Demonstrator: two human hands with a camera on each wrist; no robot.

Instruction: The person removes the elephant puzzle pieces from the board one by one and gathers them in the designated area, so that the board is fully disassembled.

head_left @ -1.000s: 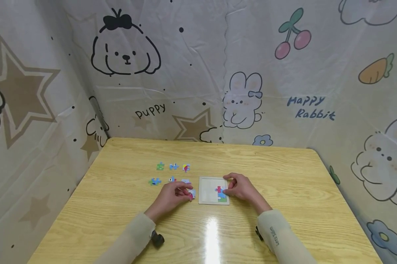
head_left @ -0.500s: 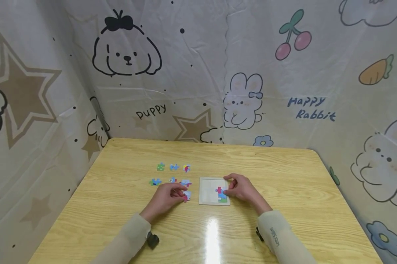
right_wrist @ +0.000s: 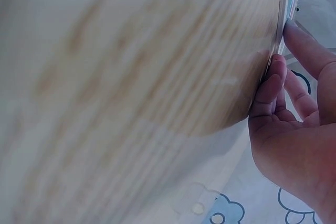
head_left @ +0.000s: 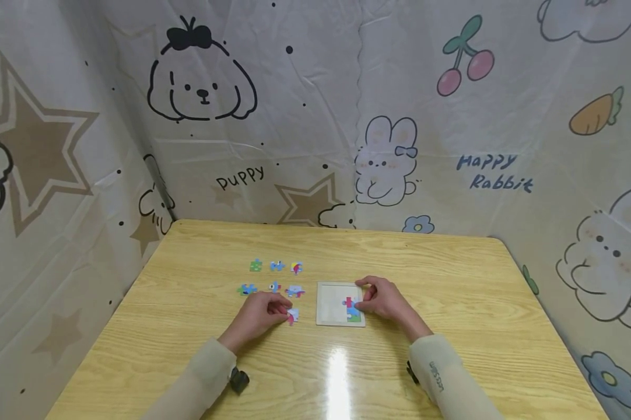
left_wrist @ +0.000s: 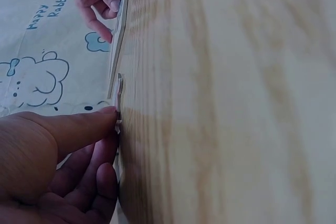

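My left hand (head_left: 260,313) pinches the left side of a white, blue and pink puzzle piece (head_left: 293,315) lying on the table. In the left wrist view, the thumb meets the edge of this thin piece (left_wrist: 119,98), with the other fingers curled below. To its right lies a square puzzle tray (head_left: 330,303) with a pale rim. A few joined pieces (head_left: 353,314) in red, blue and green fill its lower right corner. My right hand (head_left: 384,298) holds the tray's right side, thumb over the joined pieces and a finger at the upper right corner.
Behind the left hand, loose puzzle pieces lie in two rows, among them a green piece (head_left: 255,265), a yellow and red piece (head_left: 296,267) and a blue piece (head_left: 247,289). A printed curtain (head_left: 305,116) stands behind the wooden table (head_left: 441,274).
My left hand has moved left, away from the tray, taking the white, blue and pink puzzle piece with it. More of that piece shows now. The right hand and tray stay put.
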